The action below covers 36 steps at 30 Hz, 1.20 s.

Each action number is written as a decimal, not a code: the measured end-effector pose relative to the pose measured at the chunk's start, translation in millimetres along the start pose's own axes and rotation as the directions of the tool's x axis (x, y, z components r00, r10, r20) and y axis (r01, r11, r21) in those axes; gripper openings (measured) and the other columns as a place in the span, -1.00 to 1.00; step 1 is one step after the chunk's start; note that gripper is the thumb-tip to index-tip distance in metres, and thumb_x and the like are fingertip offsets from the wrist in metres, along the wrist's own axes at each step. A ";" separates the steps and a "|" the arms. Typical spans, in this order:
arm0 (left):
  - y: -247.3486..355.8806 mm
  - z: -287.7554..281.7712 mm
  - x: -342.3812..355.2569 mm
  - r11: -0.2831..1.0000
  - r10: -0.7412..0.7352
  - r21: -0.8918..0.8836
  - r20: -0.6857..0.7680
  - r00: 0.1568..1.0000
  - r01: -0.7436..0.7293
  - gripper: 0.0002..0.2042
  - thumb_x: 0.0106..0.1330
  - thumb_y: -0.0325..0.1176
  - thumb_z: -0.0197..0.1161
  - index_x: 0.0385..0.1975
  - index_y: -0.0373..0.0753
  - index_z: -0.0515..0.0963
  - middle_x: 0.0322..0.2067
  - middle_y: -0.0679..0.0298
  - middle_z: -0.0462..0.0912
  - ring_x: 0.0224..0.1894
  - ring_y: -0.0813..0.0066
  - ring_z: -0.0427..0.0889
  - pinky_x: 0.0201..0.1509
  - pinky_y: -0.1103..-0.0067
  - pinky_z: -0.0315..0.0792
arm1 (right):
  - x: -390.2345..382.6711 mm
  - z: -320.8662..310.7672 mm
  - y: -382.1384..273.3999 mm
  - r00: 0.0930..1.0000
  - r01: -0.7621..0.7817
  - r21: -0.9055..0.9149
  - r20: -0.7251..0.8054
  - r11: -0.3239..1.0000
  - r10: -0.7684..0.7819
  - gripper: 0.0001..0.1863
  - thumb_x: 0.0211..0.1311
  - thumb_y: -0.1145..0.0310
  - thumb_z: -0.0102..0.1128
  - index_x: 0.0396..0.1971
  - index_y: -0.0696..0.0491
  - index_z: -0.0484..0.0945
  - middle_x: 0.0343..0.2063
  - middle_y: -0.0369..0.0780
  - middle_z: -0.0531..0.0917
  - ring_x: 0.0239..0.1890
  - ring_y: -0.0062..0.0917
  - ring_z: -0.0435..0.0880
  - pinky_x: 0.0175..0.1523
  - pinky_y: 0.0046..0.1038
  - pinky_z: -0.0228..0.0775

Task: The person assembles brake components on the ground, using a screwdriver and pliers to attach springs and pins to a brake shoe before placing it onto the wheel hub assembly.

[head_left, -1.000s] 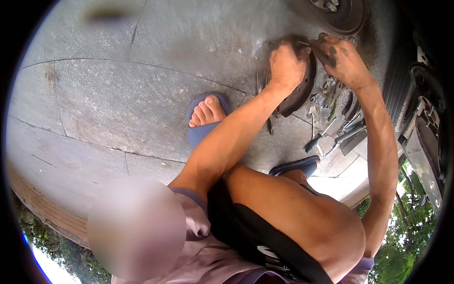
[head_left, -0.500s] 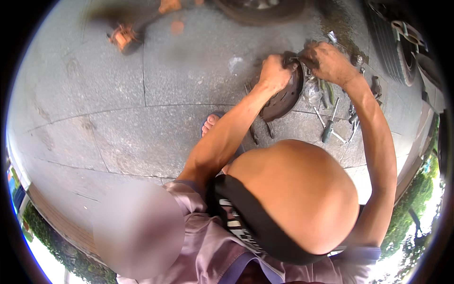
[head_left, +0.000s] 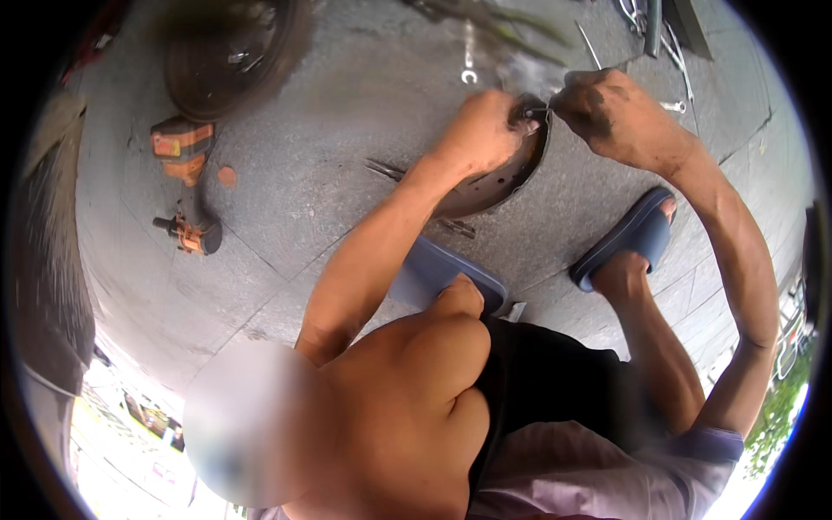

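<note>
A round, rusty brown metal plate (head_left: 477, 192) with small holes, like a drum-brake backing plate, rests low in front of me, partly behind my left forearm. At its upper edge my left hand (head_left: 487, 132) is closed around a small dark metal part (head_left: 530, 111). A thin metal rod or pin shows in the narrow gap between my hands. Blackened with grease, my right hand (head_left: 620, 120) pinches at the rod's other side; its fingertips hide whatever they grip. A pair of thin metal pieces (head_left: 386, 170) lies just left of the plate, and another short one (head_left: 457, 228) lies below it.
An orange-and-black cordless power tool (head_left: 189, 195) lies on the paving at left, below a large round dark drum or wheel (head_left: 234, 78). Spanners (head_left: 674, 107) and other tools lie at upper right. My feet, in blue sandals (head_left: 624, 238), flank the near side.
The view has swung, bringing the power tool and both sandals into fuller view. Both hands stay closed together at the plate's upper edge, the thin rod now plainer between them.
</note>
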<state>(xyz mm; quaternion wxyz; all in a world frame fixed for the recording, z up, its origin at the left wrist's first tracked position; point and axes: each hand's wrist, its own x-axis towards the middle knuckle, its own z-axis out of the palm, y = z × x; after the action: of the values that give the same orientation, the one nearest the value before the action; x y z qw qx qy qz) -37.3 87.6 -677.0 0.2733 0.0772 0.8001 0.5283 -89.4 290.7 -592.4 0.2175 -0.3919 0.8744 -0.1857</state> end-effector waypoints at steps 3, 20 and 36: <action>0.0 14.3 17.1 0.995 -0.011 0.098 0.153 0.988 -0.005 -0.74 0.31 -0.27 0.36 -0.24 -0.38 0.67 -0.50 0.03 0.69 -0.41 0.30 0.67 -0.20 0.37 0.52 | -34.1 28.5 0.1 0.987 -0.114 0.007 -0.113 0.993 0.114 -0.88 0.06 0.59 0.20 -0.38 0.19 0.65 -0.40 -0.03 0.67 -0.28 -0.12 0.70 -0.09 -0.21 0.58; -2.6 26.1 37.3 0.954 -0.272 0.199 0.257 0.927 0.225 -0.67 0.27 -0.14 0.45 -0.40 -0.36 0.67 -0.62 0.20 0.61 -0.54 0.59 0.48 -0.40 0.52 0.43 | -74.9 76.9 20.4 0.841 -0.400 0.519 -0.121 0.756 0.528 -0.80 0.23 0.53 0.26 -0.15 0.16 0.71 -0.32 -0.06 0.69 -0.28 -0.16 0.72 -0.11 -0.26 0.56; 4.9 19.4 61.4 0.926 -0.251 0.365 0.399 0.882 0.098 -0.65 0.24 -0.11 0.43 -0.45 -0.36 0.68 -0.62 0.07 0.64 -0.49 0.24 0.68 -0.30 0.37 0.51 | -74.5 78.5 16.4 0.798 -0.475 0.538 -0.070 0.696 0.598 -0.78 0.19 0.57 0.27 -0.15 0.16 0.73 -0.31 -0.10 0.72 -0.25 -0.24 0.75 -0.10 -0.31 0.58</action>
<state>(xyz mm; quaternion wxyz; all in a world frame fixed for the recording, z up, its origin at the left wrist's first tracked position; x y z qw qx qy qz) -79.6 130.6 -700.1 0.4762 0.1658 0.7994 0.3267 -13.5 345.9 -648.8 0.2481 -0.0227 0.8922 -0.3768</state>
